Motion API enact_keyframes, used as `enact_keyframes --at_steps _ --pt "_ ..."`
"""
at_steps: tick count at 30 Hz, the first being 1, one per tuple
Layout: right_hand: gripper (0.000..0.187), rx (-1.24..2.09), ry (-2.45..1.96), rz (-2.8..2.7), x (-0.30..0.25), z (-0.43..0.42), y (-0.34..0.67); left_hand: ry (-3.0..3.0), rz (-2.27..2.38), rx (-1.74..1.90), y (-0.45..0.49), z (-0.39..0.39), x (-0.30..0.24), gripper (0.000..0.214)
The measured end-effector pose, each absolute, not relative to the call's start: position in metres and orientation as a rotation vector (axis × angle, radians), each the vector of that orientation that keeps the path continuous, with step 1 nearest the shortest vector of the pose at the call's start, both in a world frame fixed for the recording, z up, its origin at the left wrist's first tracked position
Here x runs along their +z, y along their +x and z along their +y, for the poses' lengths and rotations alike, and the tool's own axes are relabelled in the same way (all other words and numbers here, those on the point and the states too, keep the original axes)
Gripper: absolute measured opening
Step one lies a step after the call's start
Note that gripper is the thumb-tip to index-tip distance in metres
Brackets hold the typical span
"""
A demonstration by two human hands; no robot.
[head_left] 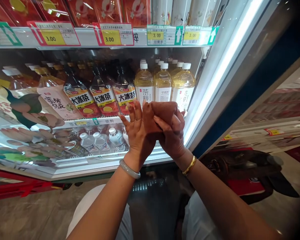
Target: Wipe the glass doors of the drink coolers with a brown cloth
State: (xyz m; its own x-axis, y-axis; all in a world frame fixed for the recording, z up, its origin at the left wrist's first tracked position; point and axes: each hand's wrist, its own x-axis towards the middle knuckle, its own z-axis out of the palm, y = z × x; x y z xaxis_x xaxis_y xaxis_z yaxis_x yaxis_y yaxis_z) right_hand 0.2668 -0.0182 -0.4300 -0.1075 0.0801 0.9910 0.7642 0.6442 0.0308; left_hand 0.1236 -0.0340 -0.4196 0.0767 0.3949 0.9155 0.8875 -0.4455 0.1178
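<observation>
Both hands are up in front of the open fridge shelf, pressed into each other. Left hand (137, 133), w/ a pale green stone bangle (129, 169) on the wrist, has its fingers stretched up and a bit spread. Right hand (170, 133), w/ a thin gold bangle (189, 165), is folded over the left's thumb side; it grips only the other hand, no object shows in either.

Nearest goods: the row of tall clear plastic bottles of pale yellow tea w/ white caps (163, 83). They stand upright, long axis vertical, directly behind and a little above the knuckles, near but apart. Right hand sits under the middle and right bottle, so it's the closer one; left lines up w/ the leftmost.

Further left, dark tea bottles w/ red-and-yellow labels (102, 95). Lower shelf, behind the left hand: small clear water bottles (100, 140). Lit white door frame (215, 83) runs up just right of the hands
</observation>
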Motion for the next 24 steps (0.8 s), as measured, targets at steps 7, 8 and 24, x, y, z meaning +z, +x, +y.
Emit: enact_keyframes --at_steps 7,8,24 --pt "0.048 -0.793 -0.83 -1.454 -0.409 -0.002 0.308 -1.915 -1.241 -1.3 0.129 -0.038 -0.416 0.087" --pt "0.049 -0.786 -0.847 -1.441 -0.41 -0.003 0.308 -1.925 -1.246 -1.298 0.13 -0.039 -0.416 0.087" --pt "0.05 -0.809 -0.895 -1.388 -0.408 0.0 0.317 -1.969 -1.242 -1.318 0.138 -0.038 -0.419 0.087"
